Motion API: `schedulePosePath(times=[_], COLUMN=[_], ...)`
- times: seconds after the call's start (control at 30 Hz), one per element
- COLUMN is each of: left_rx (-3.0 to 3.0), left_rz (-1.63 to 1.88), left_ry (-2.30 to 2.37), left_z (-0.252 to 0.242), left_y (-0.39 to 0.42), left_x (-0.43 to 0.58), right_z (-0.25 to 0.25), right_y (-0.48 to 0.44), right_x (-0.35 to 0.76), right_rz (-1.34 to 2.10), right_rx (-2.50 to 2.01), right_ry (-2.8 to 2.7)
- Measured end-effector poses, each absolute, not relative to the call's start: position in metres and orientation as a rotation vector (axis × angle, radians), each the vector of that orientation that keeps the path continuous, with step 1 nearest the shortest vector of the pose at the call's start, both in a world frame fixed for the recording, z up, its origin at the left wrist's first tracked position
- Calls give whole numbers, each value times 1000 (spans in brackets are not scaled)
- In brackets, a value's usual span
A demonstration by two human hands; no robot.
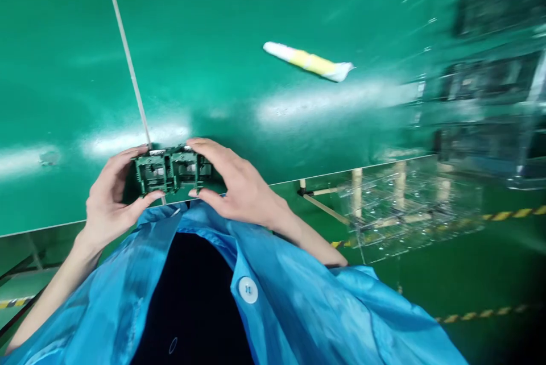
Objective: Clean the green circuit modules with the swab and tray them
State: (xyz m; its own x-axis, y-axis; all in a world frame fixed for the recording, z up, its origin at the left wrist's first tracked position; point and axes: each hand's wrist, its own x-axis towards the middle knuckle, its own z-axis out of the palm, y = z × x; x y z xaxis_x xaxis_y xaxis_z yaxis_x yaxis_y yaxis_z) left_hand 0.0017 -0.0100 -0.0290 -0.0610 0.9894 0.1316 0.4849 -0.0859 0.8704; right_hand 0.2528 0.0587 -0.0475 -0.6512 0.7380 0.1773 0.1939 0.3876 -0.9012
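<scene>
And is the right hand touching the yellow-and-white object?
Apart. The head view shows a stretch of green tabletop between the right hand and the yellow-and-white object.

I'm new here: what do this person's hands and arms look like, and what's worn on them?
The left hand and right hand are ungloved, with no watch or marking visible. Both forearms show bare. Around them is a glossy blue garment, with a white button, open over a black top.
</scene>
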Motion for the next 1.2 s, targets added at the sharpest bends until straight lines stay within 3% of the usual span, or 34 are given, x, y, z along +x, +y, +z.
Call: schedulePosePath(times=[0.1,0.2,0.33,0.47,0.6,0.73,0.83,0.93,1.2], left_rx=[1547,1539,1583,1608,1650,1697,1728,1774,1840], left_rz=[1084,1115,1143,1108,1054,998,963,965,949], left_ry=[1694,1701,1649,1624,1601,1559,1557,1529,1531], left_z=[-35,-37,-40,-39,-33,-30,-29,-29,-29], left_y=[-15,-17,-17,-20,-24,-25,-25,-23,-20], left_x=[-1,-2,-3,2,8,10,9,7,11], right_z=[-38,-40,-75,-108,-107,-68,-35,-24,-43], right_y=[76,112,165,167,116,57,31,23,22], right_x=[274,302,333,350,362,365,347,320,277], right_rz=[1166,847,319,121,245,919,1183,1126,545], right_rx=[-804,-1091,-1397,-1497,-1427,-1347,-1151,-979,-799], right_ry=[-2191,-2087,-2067,-2070,-1929,-1784,-1933,-2103,-2384])
